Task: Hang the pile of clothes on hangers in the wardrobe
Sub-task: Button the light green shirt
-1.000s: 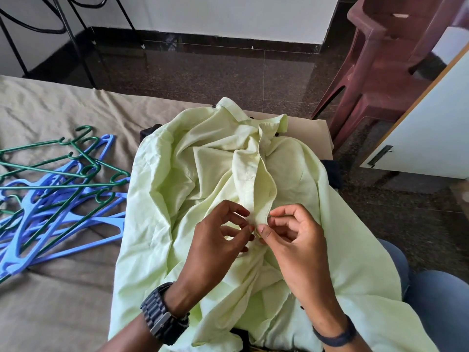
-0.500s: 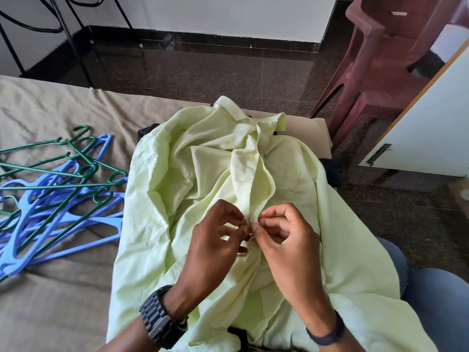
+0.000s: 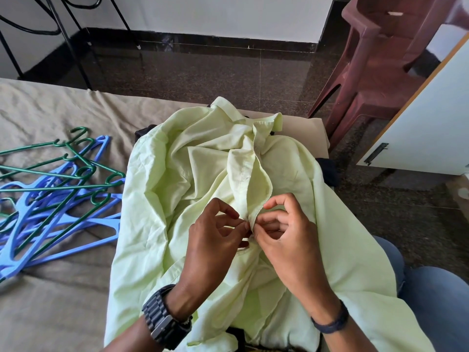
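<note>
- I see the pale green shirt point(image 3: 177, 199) spread over a heap in the middle of the bed point(image 3: 50, 313), its collar at the far end; dark fabric point(image 3: 143, 130) peeks out from under its far left edge and more at its right edge.
- My left hand point(image 3: 210, 250) pinches the shirt's front placket with thumb and fingertips, the other fingers curled.
- My right hand point(image 3: 286, 240) pinches the same placket from the right, fingertips almost touching those of the left hand.
- A black watch point(image 3: 162, 318) sits on the left wrist, a dark band point(image 3: 330, 323) on the right.
- Blue and green hangers point(image 3: 55, 196) lie in a tangled pile on the bed, left of the shirt.
- Far right stands a maroon plastic chair point(image 3: 380, 72); right of it is a white cabinet door point(image 3: 426, 138). I cannot tell what is inside.
</note>
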{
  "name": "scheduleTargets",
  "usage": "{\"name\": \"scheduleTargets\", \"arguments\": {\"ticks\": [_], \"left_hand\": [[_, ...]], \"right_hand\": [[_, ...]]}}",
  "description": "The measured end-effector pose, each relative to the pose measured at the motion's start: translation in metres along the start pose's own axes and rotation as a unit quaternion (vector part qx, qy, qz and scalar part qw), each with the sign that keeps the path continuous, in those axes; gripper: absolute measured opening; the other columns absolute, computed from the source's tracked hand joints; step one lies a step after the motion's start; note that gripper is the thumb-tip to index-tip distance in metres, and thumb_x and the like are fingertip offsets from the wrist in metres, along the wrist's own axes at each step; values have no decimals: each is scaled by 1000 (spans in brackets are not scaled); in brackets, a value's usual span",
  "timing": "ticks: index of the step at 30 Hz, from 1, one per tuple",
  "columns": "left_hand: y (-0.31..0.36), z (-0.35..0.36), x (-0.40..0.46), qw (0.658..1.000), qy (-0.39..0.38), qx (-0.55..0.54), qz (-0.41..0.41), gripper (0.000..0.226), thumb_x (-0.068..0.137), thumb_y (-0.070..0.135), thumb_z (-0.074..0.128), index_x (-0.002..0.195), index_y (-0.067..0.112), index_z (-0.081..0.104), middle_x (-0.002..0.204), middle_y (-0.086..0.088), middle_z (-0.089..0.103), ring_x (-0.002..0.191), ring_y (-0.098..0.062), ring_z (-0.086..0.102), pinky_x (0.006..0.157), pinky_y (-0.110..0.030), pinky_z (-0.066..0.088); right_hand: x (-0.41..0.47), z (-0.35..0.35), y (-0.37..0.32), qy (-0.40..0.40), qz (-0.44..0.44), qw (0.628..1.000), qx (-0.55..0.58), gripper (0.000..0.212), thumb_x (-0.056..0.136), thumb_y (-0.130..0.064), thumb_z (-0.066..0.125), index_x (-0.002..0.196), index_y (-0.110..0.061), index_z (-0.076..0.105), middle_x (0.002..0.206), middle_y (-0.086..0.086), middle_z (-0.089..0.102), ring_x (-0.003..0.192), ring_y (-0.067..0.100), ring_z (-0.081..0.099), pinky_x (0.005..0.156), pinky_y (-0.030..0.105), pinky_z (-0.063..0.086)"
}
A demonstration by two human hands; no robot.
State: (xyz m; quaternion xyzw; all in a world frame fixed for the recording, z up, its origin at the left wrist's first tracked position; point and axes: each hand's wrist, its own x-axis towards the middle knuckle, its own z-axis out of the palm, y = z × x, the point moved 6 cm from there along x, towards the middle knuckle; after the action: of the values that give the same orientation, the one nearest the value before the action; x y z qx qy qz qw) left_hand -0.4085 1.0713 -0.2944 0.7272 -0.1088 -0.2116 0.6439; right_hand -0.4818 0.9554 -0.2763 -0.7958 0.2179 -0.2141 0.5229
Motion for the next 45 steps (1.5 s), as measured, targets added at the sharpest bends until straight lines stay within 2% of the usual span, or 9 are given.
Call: {"name": "scheduleTargets", "arguments": {"ticks": [10,15,20,25,30,33,35,39,45], "left_hand": [[13,7,3,999,-49,1,22,27,83,14,72,97,12,49,78,-9,72,71,-24,72,68,-40,60],[24,16,21,996,-65,-9,59,21,87,-1,63,94,11,47,75,-12,71,67,-26,69,67,-37,58],[62,38,54,983,-109,-93,116,26,86,-12,57,86,9,42,59,-1,65,51,-11,57,54,-20,48],[119,63,102,955,-187,-168,159,25,90,-11,49,81,12,44,64,-2,52,51,-4,46,50,-13,40],[91,69,130,963,-238,-39,118,20,88,-8,57,91,11,55,84,2,60,63,-6,52,52,-11,40],[49,65,127,963,-254,16,91,24,84,-11,61,101,7,59,108,-1,64,83,-8,61,73,-16,49],[33,61,122,964,-250,39,86,27,85,-13,57,103,8,59,117,-1,63,88,-8,61,80,-18,48],[27,55,118,964,-231,85,97,30,89,-12,48,104,12,59,112,5,61,72,3,58,62,-10,42],[20,47,117,949,-180,226,126,20,81,13,74,100,18,66,87,6,65,69,-3,57,71,-15,48]], "right_hand": [[3,-2,-8,6,-67,997,-44,39,81,-6,73,98,-25,44,73,-13,66,65,-2,63,60,7,46],[13,-17,-14,32,-71,997,-22,35,79,0,73,95,-18,47,76,-9,67,71,2,65,65,13,50],[59,-40,-18,11,30,983,180,29,85,10,60,87,-13,44,78,4,67,70,12,64,67,21,51],[123,-58,-41,-36,87,888,449,30,85,18,46,83,-12,44,72,7,61,55,11,56,54,18,48],[150,-63,-13,42,39,987,149,21,84,9,61,78,-11,56,75,7,62,66,19,59,61,27,51],[131,-59,2,80,12,996,-41,21,82,-3,69,81,-21,60,86,-2,64,74,14,64,69,22,52],[110,-57,2,97,-7,992,-83,21,83,-3,68,86,-23,60,91,-5,63,76,5,64,65,9,47],[72,-37,8,68,14,996,-53,18,86,-2,63,86,-21,64,81,-8,67,75,7,67,69,16,52],[61,-16,46,89,25,982,-162,14,88,-3,59,92,-14,66,87,-3,67,81,10,62,70,9,43]]}}
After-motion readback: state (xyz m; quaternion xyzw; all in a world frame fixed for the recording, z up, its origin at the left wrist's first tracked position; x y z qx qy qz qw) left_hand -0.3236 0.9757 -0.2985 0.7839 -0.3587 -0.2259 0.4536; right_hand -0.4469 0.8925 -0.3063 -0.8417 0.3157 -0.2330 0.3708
